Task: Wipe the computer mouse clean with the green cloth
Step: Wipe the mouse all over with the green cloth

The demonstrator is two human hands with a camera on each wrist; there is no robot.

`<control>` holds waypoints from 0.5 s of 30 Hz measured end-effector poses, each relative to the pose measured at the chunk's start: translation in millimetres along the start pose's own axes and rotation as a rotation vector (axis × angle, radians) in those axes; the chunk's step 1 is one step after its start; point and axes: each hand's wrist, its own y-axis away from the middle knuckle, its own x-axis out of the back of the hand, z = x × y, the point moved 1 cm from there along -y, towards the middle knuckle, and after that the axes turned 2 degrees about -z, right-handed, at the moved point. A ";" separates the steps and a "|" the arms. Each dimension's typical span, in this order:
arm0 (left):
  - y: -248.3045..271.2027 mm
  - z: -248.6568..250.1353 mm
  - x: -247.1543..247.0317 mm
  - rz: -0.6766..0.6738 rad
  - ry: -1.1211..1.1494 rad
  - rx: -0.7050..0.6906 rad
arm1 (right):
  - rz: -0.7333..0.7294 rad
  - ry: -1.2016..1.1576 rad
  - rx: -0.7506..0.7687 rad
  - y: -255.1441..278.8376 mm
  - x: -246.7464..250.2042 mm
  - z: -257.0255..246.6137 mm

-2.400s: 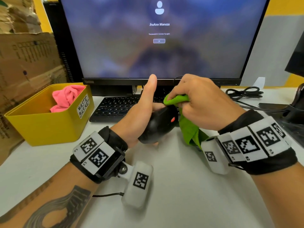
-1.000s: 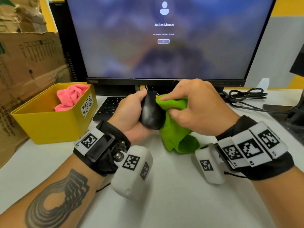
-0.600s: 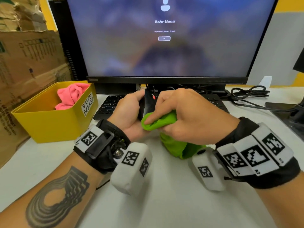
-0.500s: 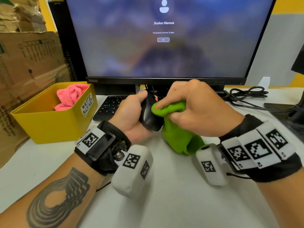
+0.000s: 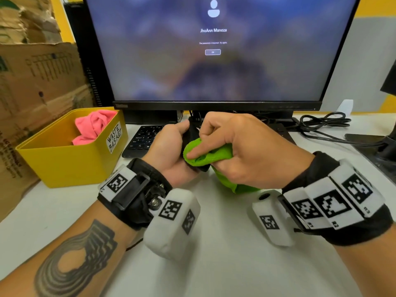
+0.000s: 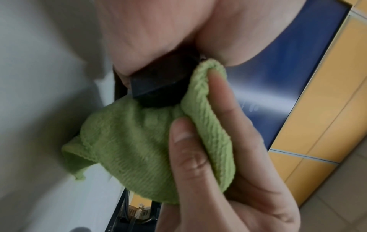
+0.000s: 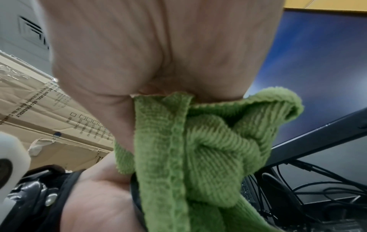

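My left hand (image 5: 171,146) grips the black computer mouse (image 5: 191,133) and holds it up on edge above the white desk, just in front of the keyboard. My right hand (image 5: 235,146) holds the bunched green cloth (image 5: 205,155) and presses it against the mouse's near side with the forefinger on top. In the left wrist view the cloth (image 6: 151,141) wraps under the dark mouse (image 6: 164,83). In the right wrist view the cloth (image 7: 198,141) hangs from my closed fingers. Most of the mouse is hidden by hands and cloth.
A yellow bin (image 5: 70,159) labelled waste basket holds a pink cloth (image 5: 92,127) at the left. A black keyboard (image 5: 143,140) and a monitor (image 5: 214,50) stand behind my hands. Cables (image 5: 325,125) lie at the right, cardboard boxes (image 5: 38,82) at the far left.
The mouse has been turned from flat in my left palm to standing on edge. My right hand has rubbed the cloth up and down its side, and now sits low on it.
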 end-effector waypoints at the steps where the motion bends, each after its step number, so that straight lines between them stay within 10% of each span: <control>1: 0.3 0.9 -0.1 0.010 0.014 -0.004 | -0.015 0.003 -0.003 0.4 -0.6 -0.4; 15: -7.5 10.6 7.1 -0.021 0.209 0.031 | 0.007 0.139 -0.186 2.5 8.8 21.4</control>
